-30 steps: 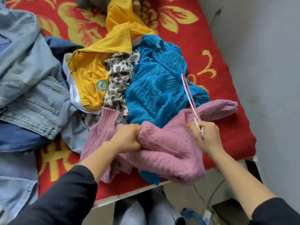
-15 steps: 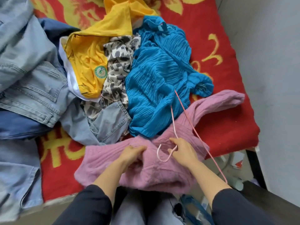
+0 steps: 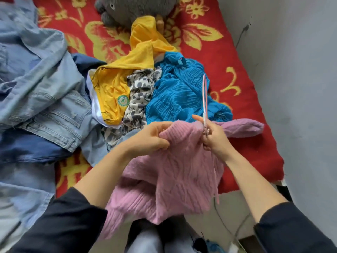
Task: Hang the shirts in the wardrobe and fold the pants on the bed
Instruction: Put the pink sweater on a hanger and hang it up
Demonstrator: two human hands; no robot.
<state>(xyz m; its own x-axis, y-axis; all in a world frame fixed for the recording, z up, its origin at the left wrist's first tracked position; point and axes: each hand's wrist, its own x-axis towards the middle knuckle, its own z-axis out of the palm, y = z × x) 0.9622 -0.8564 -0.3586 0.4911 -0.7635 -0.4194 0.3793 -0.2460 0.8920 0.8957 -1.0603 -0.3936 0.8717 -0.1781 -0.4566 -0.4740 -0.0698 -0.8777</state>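
Your left hand [image 3: 151, 137] grips the ribbed edge of the pink knit sweater [image 3: 178, 170], fingers curled tight into the fabric and bunching it. Your right hand [image 3: 216, 138] is closed round the pink hanger [image 3: 205, 99] right at the sweater's upper edge, with one finger sticking out to the left over the knit.

The hanger is seen edge-on. Its upper part rises from the fist over the blue crinkled top [image 3: 178, 95]. Its lower part runs down along the sweater's right side and ends over the floor [image 3: 231, 205]. Can't tell whether any of the hanger is inside the sweater.

The sweater is lifted at the top between both hands. Its body hangs off the near edge of the bed [image 3: 215, 57] toward your legs, and one sleeve lies flat on the red flowered cover, right of your right hand.

Pile behind it on the bed:
- the blue top, touching the sweater
- a leopard-print garment [image 3: 138, 92] just left of the blue top
- a yellow shirt [image 3: 111, 86] with a round green badge, partly over the leopard print

Far left, light denim jeans [image 3: 54, 106] are heaped over a dark blue denim piece [image 3: 27, 148]. A grey plush toy [image 3: 133, 10] sits at the far end of the bed, with the yellow shirt's tip touching it. A grey wall [image 3: 300, 70] is right of the bed. Your black sleeves [image 3: 60, 221] end mid-forearm.
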